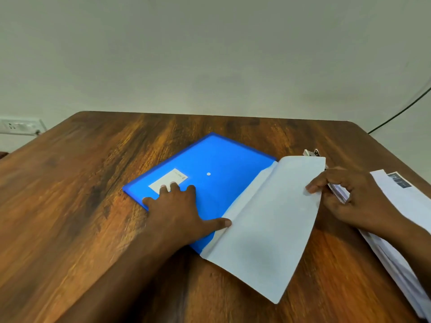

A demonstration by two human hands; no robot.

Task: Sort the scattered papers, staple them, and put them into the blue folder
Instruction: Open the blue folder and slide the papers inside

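Note:
A blue folder (217, 164) with a white label and a small white snap button lies flat in the middle of the wooden table (70, 206). My left hand (179, 210) presses flat on its near left part, fingers spread, thumb touching the edge of the white papers (270, 220). These papers stick out of the folder's right side, partly inside it. My right hand (349, 197) pinches their far right edge with the thumb. A stapler (311, 153) shows just behind the papers' top corner.
A second stack of white papers (405, 217) lies along the table's right edge, under my right forearm. A wall socket (21, 125) sits at the left and a dark cable (401, 110) hangs at the right.

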